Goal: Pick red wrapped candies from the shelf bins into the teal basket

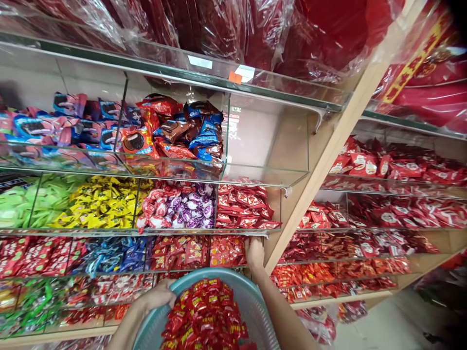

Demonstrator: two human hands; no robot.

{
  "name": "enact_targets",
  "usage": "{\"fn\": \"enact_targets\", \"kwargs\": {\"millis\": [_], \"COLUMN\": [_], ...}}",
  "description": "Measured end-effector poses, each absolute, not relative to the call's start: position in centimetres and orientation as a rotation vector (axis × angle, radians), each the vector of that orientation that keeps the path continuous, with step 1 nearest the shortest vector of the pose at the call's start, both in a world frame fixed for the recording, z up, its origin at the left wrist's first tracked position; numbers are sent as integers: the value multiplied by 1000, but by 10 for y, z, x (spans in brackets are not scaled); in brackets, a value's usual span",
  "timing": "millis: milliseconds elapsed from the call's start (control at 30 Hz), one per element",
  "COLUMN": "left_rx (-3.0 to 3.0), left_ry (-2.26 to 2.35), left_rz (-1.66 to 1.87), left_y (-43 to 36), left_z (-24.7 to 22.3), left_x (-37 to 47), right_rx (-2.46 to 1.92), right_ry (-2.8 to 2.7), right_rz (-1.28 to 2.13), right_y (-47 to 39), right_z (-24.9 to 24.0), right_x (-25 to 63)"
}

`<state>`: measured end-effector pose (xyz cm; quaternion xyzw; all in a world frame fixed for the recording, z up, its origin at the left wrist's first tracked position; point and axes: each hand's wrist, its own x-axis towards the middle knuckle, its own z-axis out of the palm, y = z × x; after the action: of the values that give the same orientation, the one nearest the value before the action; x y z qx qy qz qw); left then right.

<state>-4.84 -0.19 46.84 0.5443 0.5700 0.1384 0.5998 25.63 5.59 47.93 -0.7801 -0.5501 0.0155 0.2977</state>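
My left hand [160, 295] is closed on the rim of a teal plastic basket [175, 288], thumb inside and fingers outside. Inside the basket lies a heap of small red wrapped candies [207, 316] with yellow lettering. My right hand [255, 253] reaches past the basket's far right rim into the end of a shelf compartment, beside red candy packets [228, 250]. Its fingertips are hidden among the packets and the shelf edge, so whether it grasps any is unclear.
Glass-fronted shelves hold yellow candies [104, 201], purple candies [197, 206] and blue-and-brown snack packs [206, 131]. A slanting wooden upright [321, 155] stands right of my right hand. Beyond it are more red packets [397, 211]. Plastic-wrapped red goods [335, 34] sit above.
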Motion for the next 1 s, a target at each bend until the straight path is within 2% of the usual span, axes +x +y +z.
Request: {"fn": "enact_targets", "kwargs": {"millis": [233,433,600,867,1000], "left_rx": [1233,1243,1242,1243,1232], "left_ry": [1323,1307,1301,1302,1268], "left_rz": [293,299,306,294,307], "left_y": [-2,-1,1,-1,0], "left_z": [468,469,462,463,460], "left_x": [-49,-50,-51,-51,-53], "right_rx": [-1721,-1502,-1398,-1526,-1626], "right_ry": [-1479,-1559,-1880,-2170,-2203], "right_rz": [-55,412,524,615,552], "right_y": [9,-70,-119,-148,-156], "right_z": [488,488,489,488,481], "right_x": [274,273,269,275,277]}}
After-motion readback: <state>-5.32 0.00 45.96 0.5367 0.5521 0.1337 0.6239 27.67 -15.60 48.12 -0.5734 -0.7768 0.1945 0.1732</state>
